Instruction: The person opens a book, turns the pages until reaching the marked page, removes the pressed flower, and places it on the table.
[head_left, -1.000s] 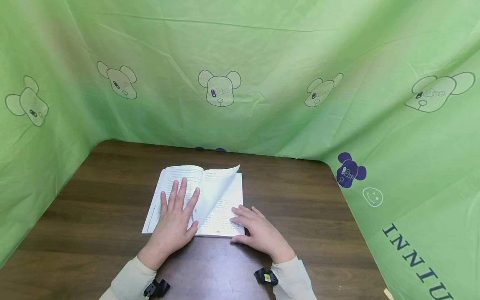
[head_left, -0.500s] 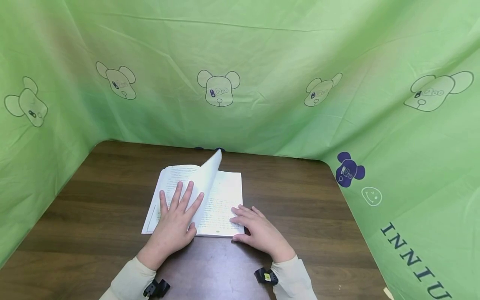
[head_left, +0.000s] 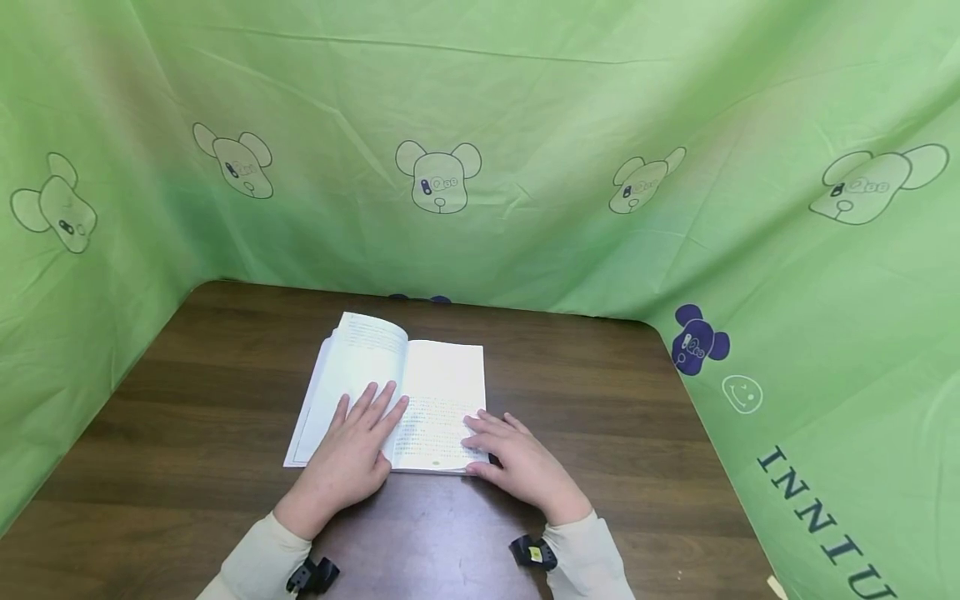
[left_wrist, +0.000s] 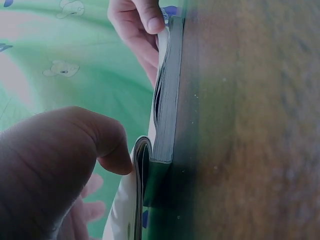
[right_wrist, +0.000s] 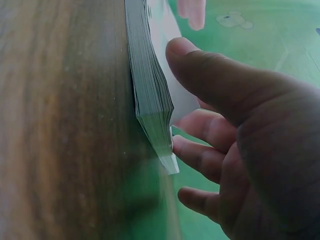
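Note:
A thick open book [head_left: 446, 367] with printed pages lies on the brown wooden table [head_left: 600, 400]. My left hand [head_left: 348, 458] rests on the lower part of the left page, its fingers spread. Above those fingertips, the left page [head_left: 363, 337] bows upward, its top corner standing off the pages beneath. In the left wrist view, the thumb [left_wrist: 115, 152] bends down at the book's fold. My right hand [head_left: 517, 462] lies at the lower right corner, fingers on the right page. Seen from the right wrist, its thumb [right_wrist: 200, 65] reaches over the page beside the thick page block [right_wrist: 147, 80].
Green cloth [head_left: 525, 242] printed with bear heads hangs behind the table and along both sides. Black wrist cameras sit at the left cuff [head_left: 311, 575] and the right cuff [head_left: 532, 552]. A small pale object [head_left: 777, 587] shows at the lower right.
A page has swung from the right side, up through upright, over to the left. My left fingers have drawn back slightly toward me; the right hand has stayed nearly still.

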